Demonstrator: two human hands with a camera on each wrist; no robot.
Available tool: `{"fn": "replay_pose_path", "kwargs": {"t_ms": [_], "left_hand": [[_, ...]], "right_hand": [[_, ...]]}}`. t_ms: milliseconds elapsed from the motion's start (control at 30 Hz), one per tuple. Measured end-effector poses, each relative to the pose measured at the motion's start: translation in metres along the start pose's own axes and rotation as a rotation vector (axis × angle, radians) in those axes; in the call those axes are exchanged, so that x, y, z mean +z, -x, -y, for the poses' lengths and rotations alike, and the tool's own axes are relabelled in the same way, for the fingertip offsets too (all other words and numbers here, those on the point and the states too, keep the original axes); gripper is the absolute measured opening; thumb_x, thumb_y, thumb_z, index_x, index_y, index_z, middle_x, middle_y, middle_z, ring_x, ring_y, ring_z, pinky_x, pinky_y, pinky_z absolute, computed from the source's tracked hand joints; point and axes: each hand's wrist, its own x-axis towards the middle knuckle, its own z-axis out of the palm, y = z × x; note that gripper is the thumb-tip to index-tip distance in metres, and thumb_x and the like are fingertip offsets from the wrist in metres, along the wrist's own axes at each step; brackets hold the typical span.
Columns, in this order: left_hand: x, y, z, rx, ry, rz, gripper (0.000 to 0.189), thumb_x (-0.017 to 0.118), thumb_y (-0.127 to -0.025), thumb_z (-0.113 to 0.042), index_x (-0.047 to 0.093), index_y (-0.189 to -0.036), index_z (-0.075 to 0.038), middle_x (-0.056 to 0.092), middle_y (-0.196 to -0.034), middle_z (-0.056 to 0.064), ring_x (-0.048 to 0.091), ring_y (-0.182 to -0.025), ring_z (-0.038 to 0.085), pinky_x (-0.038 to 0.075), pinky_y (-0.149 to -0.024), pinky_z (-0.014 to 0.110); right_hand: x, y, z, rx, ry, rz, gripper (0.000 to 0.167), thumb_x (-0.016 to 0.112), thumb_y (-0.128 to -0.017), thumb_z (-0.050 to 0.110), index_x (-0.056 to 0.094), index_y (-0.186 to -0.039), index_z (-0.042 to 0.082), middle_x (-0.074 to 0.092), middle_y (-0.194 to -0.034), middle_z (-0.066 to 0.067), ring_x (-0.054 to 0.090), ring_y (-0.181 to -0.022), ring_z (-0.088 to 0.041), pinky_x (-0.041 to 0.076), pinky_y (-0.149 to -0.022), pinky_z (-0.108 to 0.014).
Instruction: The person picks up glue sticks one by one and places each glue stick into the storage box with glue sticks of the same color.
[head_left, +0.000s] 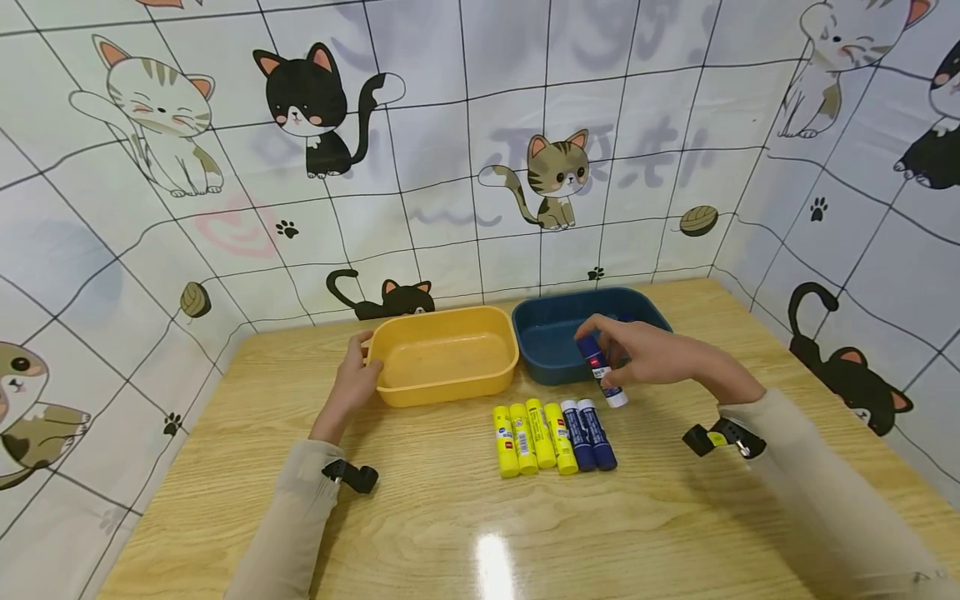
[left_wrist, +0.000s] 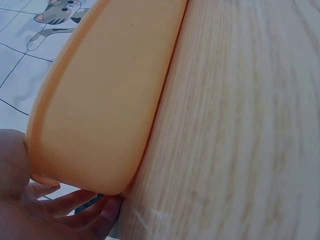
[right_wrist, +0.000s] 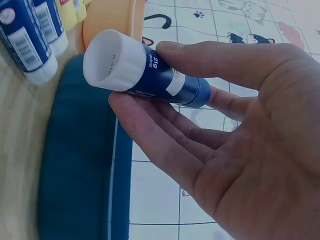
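Note:
My right hand (head_left: 645, 352) pinches a dark blue glue stick (head_left: 597, 367) between thumb and fingers, its white cap tilted downward, over the front rim of the dark blue bin (head_left: 547, 371). In the right wrist view the glue stick (right_wrist: 162, 75) shows its white cap end and a label. My left hand (head_left: 354, 379) grips the left end of the yellow bin (head_left: 442, 393), thumb at the rim. Up close in the left wrist view, fingers (left_wrist: 80, 207) curl against the bin's end wall (left_wrist: 95, 165). Inside the blue bin, something dark blue (head_left: 625, 317) is partly hidden behind the right hand.
In front of the bins, several yellow glue sticks (head_left: 540, 433) lie in a row, with two dark blue glue sticks (head_left: 588, 435) at its right end. Both bins stand side by side on a wooden table (head_left: 420, 517). A cat-patterned cloth (head_left: 442, 167) rises behind and beside it.

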Motion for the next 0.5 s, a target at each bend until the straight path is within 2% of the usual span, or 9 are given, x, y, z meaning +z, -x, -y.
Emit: {"fn": "replay_pose_path", "kwargs": {"t_ms": [333,500], "left_hand": [[-0.002,0.0,0.001,-0.007,-0.005,0.0,0.063,0.04,-0.105,-0.013,0.018,-0.164,-0.011,0.042,-0.151,0.029,0.054,-0.128,0.042,0.046,-0.107,0.053],[-0.001,-0.001,0.001,0.0,-0.003,0.002,0.063,0.04,-0.105,-0.012,0.018,-0.164,-0.01,0.042,-0.152,0.031,0.054,-0.128,0.044,0.047,-0.106,0.053]], "right_hand": [[-0.023,-0.014,-0.001,0.026,0.021,-0.002,0.064,0.078,-0.091,0.014,0.043,-0.144,0.014,0.06,-0.11,-0.012,0.066,-0.092,-0.019,0.052,-0.077,-0.037],[-0.036,-0.024,-0.004,0.045,-0.037,0.022,0.066,0.075,-0.092,0.013,0.04,-0.147,0.012,0.057,-0.112,-0.016,0.065,-0.09,-0.021,0.052,-0.071,-0.037]]}}
